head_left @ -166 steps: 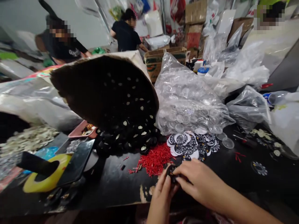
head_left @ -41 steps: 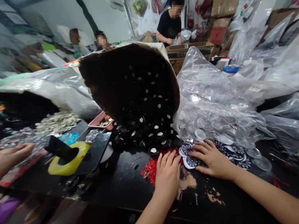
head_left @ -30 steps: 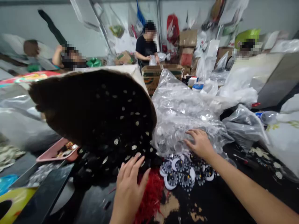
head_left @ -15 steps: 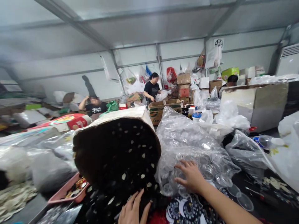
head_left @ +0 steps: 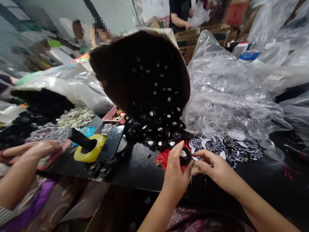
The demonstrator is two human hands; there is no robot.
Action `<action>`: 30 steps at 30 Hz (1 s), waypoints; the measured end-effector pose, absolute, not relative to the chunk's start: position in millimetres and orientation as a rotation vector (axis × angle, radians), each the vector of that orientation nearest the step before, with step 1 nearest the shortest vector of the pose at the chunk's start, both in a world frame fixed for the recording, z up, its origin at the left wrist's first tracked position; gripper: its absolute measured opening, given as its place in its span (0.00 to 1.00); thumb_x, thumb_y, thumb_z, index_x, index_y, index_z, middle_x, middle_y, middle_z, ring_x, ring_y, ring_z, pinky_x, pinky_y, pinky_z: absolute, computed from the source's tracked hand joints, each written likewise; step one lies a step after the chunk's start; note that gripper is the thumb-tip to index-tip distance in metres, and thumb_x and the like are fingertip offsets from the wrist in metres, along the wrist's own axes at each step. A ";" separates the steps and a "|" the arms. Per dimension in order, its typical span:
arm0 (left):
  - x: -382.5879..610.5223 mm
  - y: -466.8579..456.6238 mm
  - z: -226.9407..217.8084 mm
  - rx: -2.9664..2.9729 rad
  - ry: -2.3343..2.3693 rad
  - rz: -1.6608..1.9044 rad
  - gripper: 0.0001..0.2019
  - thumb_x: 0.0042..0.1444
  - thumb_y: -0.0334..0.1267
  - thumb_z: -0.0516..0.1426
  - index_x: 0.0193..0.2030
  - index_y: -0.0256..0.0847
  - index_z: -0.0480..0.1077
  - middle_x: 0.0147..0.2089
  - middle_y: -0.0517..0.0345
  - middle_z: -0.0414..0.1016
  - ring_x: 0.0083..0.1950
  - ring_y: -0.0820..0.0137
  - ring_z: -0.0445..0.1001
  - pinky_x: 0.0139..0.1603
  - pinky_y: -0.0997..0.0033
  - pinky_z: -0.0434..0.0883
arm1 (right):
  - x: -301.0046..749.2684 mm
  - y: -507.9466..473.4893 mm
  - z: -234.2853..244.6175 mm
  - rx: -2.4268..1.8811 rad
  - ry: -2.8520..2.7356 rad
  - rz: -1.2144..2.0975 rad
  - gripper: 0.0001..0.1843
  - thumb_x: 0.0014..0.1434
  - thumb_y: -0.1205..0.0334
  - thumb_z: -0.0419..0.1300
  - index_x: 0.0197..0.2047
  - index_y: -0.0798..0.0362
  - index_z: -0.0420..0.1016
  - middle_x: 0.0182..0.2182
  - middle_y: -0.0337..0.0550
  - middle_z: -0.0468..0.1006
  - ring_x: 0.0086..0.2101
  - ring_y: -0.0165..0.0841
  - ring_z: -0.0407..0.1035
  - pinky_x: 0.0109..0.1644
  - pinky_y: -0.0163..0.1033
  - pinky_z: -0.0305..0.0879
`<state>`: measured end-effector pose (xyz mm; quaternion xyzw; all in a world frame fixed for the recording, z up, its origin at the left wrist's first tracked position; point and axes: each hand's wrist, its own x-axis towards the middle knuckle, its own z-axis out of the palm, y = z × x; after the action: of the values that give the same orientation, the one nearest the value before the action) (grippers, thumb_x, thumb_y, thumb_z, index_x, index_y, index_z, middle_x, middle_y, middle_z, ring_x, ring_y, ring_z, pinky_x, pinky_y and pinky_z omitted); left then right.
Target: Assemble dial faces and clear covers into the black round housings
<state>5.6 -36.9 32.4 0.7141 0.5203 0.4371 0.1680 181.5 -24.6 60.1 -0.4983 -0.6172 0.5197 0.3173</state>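
Between the thumb and fingers of my left hand (head_left: 175, 166) is a small round black case (head_left: 186, 158) with a pale patch inside it. My right hand (head_left: 214, 167) is close beside it, thumb and fingertips pinched together near the case's rim; what they hold is too small to make out. Below both hands lies a heap of small red pieces (head_left: 162, 158). Printed round dials (head_left: 206, 145) are spread just behind my right hand. Similar black cases (head_left: 156, 130) spill toward me from a large tipped carton (head_left: 182, 64).
Clear round covers (head_left: 213, 125) lie in a plastic bag (head_left: 231, 77) at the right. To the left are a phone (head_left: 111, 143), a yellow tape roll (head_left: 80, 154) and a pink tray (head_left: 111, 112). A co-worker's hand (head_left: 45, 148) works at far left.
My view has tilted down and shifted. My left hand has come away from the tipped carton's mouth with a black case. My right hand has left the bag of covers and joined it.
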 end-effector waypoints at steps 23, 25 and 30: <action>16.4 -84.5 21.2 0.512 1.161 1.115 0.18 0.64 0.53 0.50 0.53 0.45 0.66 0.55 0.49 0.79 0.53 0.59 0.79 0.55 0.53 0.76 | 201.7 -10.5 35.6 -1.582 -2.542 0.109 0.17 0.65 0.60 0.60 0.57 0.52 0.75 0.52 0.52 0.78 0.48 0.48 0.69 0.49 0.52 0.58; 16.9 -83.5 24.3 0.449 1.122 1.121 0.17 0.64 0.53 0.51 0.51 0.46 0.67 0.53 0.50 0.80 0.54 0.60 0.79 0.56 0.54 0.75 | 210.1 -14.8 34.1 -1.469 -2.530 0.060 0.14 0.66 0.61 0.58 0.53 0.52 0.77 0.50 0.49 0.80 0.47 0.46 0.70 0.48 0.51 0.58; 21.5 -82.6 31.5 0.274 1.042 1.121 0.13 0.64 0.49 0.55 0.50 0.46 0.69 0.51 0.52 0.81 0.51 0.63 0.79 0.57 0.58 0.72 | 226.8 -11.9 40.0 -1.297 -2.322 0.093 0.10 0.67 0.66 0.56 0.46 0.56 0.79 0.41 0.47 0.83 0.41 0.40 0.74 0.46 0.47 0.62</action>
<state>21.5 -82.6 31.5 0.1236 0.4699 0.5056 0.7129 226.8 -11.9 40.0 -0.4734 -0.8474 0.0339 0.2380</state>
